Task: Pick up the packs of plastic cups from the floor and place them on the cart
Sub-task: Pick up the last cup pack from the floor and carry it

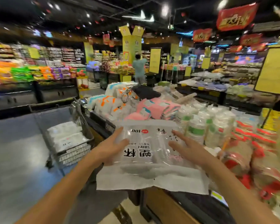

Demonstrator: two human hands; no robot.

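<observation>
Clearance: tabletop crowded, aisle left open.
Stacked clear plastic cup sleeves (205,126) and pink packets (158,109) block ahead; grey floor (14,151) beside wire cart (68,143) free.

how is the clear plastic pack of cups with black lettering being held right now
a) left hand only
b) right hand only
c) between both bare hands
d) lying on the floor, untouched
c: the left hand and the right hand press on opposite sides of the clear plastic pack of cups, held up in front of the display.
</observation>
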